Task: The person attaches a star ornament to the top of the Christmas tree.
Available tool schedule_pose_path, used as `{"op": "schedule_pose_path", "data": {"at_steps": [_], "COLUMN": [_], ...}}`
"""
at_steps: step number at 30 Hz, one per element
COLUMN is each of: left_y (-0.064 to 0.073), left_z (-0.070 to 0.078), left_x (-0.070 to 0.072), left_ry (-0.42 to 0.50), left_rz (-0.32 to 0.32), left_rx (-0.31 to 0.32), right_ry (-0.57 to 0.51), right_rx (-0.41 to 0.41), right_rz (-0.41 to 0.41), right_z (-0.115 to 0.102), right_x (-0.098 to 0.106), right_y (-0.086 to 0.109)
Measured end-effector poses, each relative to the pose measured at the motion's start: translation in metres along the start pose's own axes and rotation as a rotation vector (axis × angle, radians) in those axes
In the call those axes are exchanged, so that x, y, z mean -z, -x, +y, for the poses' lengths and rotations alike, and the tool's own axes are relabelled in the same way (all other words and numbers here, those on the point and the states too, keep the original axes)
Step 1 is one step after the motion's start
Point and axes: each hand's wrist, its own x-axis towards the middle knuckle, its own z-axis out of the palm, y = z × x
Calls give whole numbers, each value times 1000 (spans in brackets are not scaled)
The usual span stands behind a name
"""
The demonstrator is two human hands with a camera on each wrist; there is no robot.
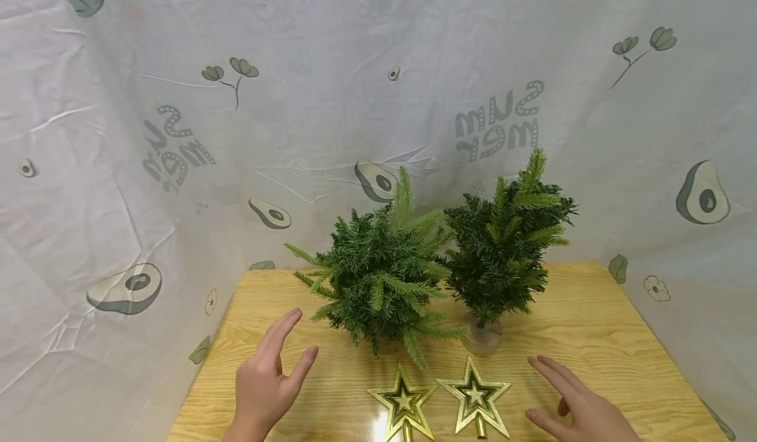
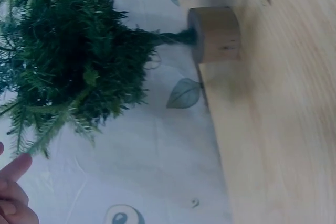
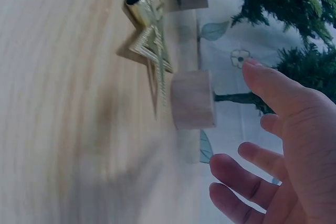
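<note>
Two small artificial Christmas trees stand side by side: a fuller left tree [image 1: 378, 265] and a slimmer right tree [image 1: 503, 251]. In front of them lie two gold star toppers, a left star [image 1: 404, 399] and a right star [image 1: 474, 395], each with a tube at its base. My left hand [image 1: 266, 376], thumb and fingers spread, is left of the left star and touches nothing. On the other side, my right hand [image 1: 582, 406] hovers right of the right star, holding nothing. The right wrist view shows its fingers [image 3: 241, 182] loosely bent near a round wooden base [image 3: 193, 99].
Everything stands on a light wooden table [image 1: 568, 310]. A pale curtain [image 1: 331, 100] printed with avocados and leaves hangs behind the table and along both sides. In the left wrist view, a tree's wooden base [image 2: 218, 35] sits near the table's edge.
</note>
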Motion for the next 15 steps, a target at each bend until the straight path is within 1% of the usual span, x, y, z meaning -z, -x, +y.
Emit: {"op": "schedule_pose_path", "data": {"at_steps": [4, 5, 7, 10, 15], "left_y": [-10, -13, -19, -28, -42], "left_z": [1, 2, 4, 9, 18], "left_x": [0, 1, 3, 6, 9], "left_ry": [51, 61, 78, 114, 186], "left_rz": [100, 122, 155, 188, 203], "left_rx": [-31, -37, -44, -47, -44], "right_ry": [-31, -30, -37, -28, -31], "right_rx": [16, 30, 33, 54, 52], "right_rz": [-33, -37, -45, -56, -100], "right_z": [3, 4, 7, 14, 22], "right_x": [-12, -15, -22, -31, -43], "right_y": [-2, -3, -5, -9, -12]}}
